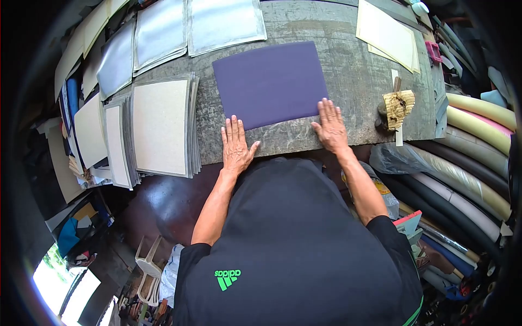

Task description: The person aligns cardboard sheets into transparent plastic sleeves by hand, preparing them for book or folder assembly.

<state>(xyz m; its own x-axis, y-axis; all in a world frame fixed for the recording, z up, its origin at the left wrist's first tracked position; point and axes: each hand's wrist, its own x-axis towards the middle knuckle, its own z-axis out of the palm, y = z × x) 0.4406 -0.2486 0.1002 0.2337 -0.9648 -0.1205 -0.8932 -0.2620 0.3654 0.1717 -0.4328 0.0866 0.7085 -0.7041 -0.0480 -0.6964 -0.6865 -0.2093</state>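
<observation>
A flat purple sheet [269,84] lies on the worn grey work table [187,65] in front of me. My left hand [236,145] rests flat at the sheet's near left corner, its fingertips at the edge. At the near right corner lies my right hand [330,127], palm down, with fingertips on the sheet. Both hands have their fingers stretched out and grip nothing.
Stacks of cream boards with grey edges [160,125] and silvery sheets [225,24] cover the table's left side. Cream sheets [386,32] lie far right, near a glue-crusted yellowish pot [398,106]. Material rolls [462,163] fill the right side. A plastic chair [149,271] stands below left.
</observation>
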